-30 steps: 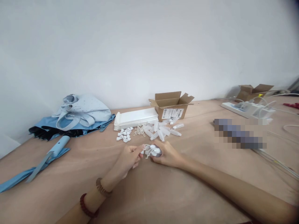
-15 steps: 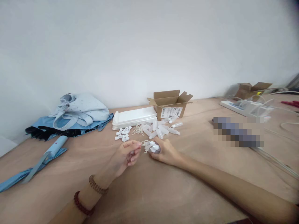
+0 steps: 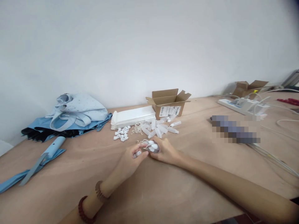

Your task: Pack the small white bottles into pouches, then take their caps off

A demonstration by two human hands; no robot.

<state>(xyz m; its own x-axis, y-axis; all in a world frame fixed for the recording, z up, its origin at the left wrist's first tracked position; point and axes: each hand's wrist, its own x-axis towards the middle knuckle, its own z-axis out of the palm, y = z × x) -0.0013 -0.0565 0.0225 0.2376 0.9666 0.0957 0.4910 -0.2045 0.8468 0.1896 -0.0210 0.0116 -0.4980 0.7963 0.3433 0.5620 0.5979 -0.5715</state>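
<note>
My right hand (image 3: 166,150) is closed around a bunch of small clear plastic bottles (image 3: 154,148) with white tops and cream cords. Just left of it, my left hand (image 3: 133,157) has its fingers curled on a small white-capped bottle (image 3: 137,154), mostly hidden in the hand. Its fingertips are close to the cords, and I cannot tell whether they touch them. Beyond my hands lies a loose heap of translucent bottles (image 3: 159,128). Beside the heap are a tangle of cream cords (image 3: 136,128) and a cluster of small white plastic pieces (image 3: 121,133).
Behind the heap stand a stack of flat white packs (image 3: 132,115) and an open cardboard box (image 3: 171,107). A pale blue bag (image 3: 79,107) rests on a blue umbrella (image 3: 53,147) at left. At right are a power strip (image 3: 240,107), cables and a pixelated object (image 3: 235,129).
My left hand has turned over and shifted slightly right and down, and a white-capped bottle now shows in it. My right hand keeps its hold. The camera view has shifted slightly.
</note>
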